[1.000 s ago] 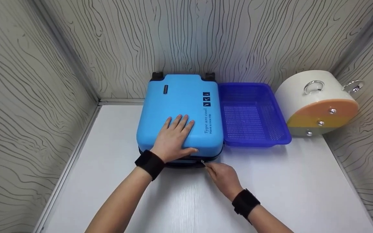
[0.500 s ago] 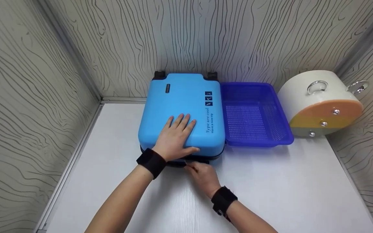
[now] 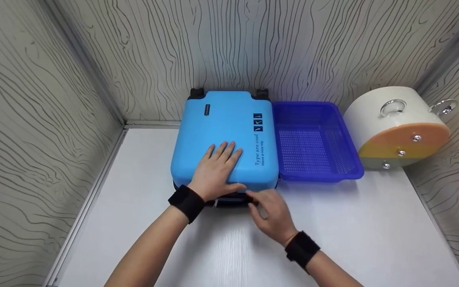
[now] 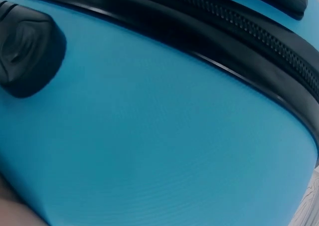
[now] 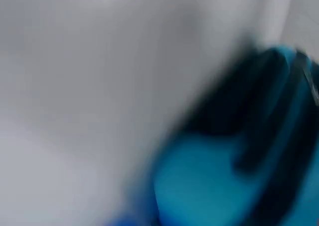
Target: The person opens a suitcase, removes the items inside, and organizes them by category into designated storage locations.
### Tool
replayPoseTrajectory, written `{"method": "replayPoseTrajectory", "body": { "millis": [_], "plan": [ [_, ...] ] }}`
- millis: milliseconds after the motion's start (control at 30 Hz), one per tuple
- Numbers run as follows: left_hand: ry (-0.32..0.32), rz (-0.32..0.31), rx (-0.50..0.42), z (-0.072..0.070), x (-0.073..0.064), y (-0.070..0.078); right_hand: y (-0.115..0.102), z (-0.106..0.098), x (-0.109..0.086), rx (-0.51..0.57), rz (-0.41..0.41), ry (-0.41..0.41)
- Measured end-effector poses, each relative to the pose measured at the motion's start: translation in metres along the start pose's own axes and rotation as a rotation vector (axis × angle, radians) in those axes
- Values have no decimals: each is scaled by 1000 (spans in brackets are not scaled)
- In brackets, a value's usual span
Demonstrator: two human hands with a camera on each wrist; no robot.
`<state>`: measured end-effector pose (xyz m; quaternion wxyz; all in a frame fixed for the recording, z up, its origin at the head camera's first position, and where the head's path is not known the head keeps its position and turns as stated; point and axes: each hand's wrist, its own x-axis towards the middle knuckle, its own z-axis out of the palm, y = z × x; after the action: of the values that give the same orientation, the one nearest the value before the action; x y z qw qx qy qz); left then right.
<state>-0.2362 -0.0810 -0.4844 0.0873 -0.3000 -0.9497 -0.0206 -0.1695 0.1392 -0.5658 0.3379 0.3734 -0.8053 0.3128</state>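
A light blue hard-shell suitcase [image 3: 221, 123] lies flat on the white table, its wheels toward the back wall. Spread on its lid near the front edge is my left hand [image 3: 213, 171], fingers straight. My right hand [image 3: 273, 213] is at the right part of the suitcase's front side, thumb and forefinger apart with nothing between them. A small silver zipper pull [image 3: 215, 203] shows on the front side below my left wrist. In the left wrist view the black zipper [image 4: 224, 14] runs along the shell's rim. The right wrist view is blurred, with the suitcase [image 5: 204, 181] at lower right.
A purple-blue plastic basket [image 3: 313, 178] stands against the suitcase's right side. Farther right is a cream drum-shaped container [image 3: 377, 107] with a striped orange, yellow and green front and metal handles. Wood-patterned walls [image 3: 229, 44] enclose the white table [image 3: 229, 255].
My right hand has slid the zipper pull leftward along the front side, let go of it, and moved back to the right. My left hand has stayed on the lid.
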Motion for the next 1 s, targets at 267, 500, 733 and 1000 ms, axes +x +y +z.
{"method": "replayPoseTrajectory", "body": {
  "millis": [267,500,733,1000],
  "plan": [
    [-2,-8,33,0,2,2,47,-42,70,-236,9,-475],
    [-31,2,46,0,2,6,56,-42,92,-241,90,-729],
    [-1,2,43,0,-3,5,55,-36,93,-248,75,-705],
    [222,4,14,19,-34,23,55,-33,90,-214,83,-680]
  ]
}}
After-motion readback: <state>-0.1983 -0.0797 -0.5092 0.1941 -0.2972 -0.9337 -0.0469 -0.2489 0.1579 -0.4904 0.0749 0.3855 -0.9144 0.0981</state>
